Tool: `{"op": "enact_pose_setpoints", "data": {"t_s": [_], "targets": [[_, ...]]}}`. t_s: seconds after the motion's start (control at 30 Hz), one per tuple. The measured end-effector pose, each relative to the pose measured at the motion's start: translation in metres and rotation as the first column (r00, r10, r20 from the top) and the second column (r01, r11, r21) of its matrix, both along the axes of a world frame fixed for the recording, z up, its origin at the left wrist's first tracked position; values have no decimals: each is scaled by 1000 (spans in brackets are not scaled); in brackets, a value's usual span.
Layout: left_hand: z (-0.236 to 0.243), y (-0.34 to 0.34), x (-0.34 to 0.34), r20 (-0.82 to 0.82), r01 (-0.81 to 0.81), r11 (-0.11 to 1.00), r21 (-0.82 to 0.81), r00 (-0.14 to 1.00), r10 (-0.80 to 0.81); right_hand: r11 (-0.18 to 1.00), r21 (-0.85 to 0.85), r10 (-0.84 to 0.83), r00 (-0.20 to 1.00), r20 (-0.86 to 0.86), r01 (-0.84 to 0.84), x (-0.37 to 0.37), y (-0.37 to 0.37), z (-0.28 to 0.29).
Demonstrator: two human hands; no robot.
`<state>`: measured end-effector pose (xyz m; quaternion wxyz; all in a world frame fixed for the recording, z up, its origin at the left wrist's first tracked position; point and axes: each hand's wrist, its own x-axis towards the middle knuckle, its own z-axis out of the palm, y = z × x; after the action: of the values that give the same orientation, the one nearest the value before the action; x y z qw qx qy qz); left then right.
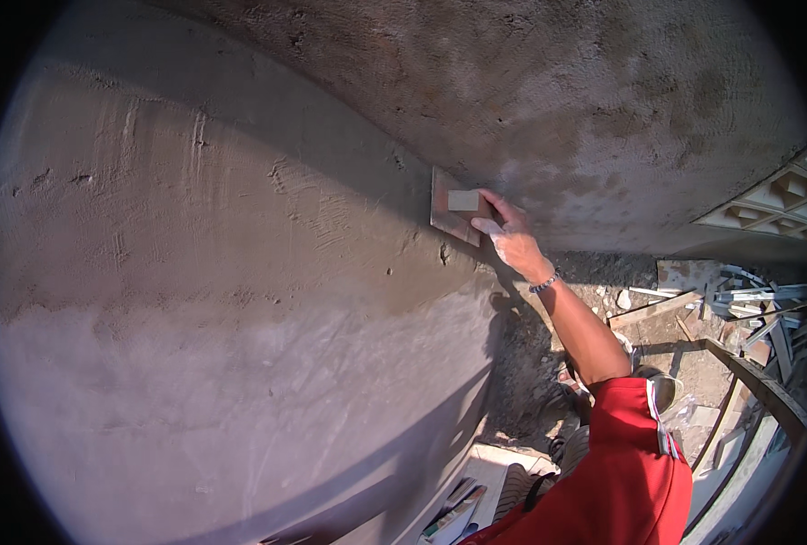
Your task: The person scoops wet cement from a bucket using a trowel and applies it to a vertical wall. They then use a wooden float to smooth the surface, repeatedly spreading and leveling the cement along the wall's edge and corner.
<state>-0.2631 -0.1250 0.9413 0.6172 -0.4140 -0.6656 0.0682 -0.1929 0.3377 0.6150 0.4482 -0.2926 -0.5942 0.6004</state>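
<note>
My right hand [515,243] is closed on a flat rectangular plastering float [442,207], gripping it from behind. A pale rectangular block [463,201] shows on the float's back beside my fingers. The float's face rests against the plastered wall [331,209], close to the inner corner where a second rough wall [549,118] meets it. Whitish plaster marks one finger, and a dark beaded bracelet [544,282] circles the wrist. Around the float the plaster is darker and damp-looking, with ridges and small pits; lower down it is paler. My left hand is out of view.
Below lies rubble-strewn ground [526,381] with planks [655,310] and scrap strips [767,295] at the right. A bucket [662,386] stands beside my arm. A curved timber [762,391] rises at the lower right, and pale openwork blocks [772,202] sit in the far wall.
</note>
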Motion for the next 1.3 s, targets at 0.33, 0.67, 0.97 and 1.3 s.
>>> {"op": "enact_pose_setpoints", "data": {"t_s": [0.33,0.67,0.97,1.3], "targets": [[-3,5,0,-5,14,1000,-18,1000,-15,918,275,264,957,119,-287,21,-103,54],[-1,-2,-3,-13,26,998,-54,1000,-27,536,-833,-302,890,-340,-136,17,-107,-146],[2,3,-4,-15,30,998,-63,999,-31,578,-798,-365,821,-440,-171,-44,-96,-137],[2,5,-9,-60,62,997,-54,996,-65,705,-697,-330,808,-487,-133,-43,-90,-40]]}}
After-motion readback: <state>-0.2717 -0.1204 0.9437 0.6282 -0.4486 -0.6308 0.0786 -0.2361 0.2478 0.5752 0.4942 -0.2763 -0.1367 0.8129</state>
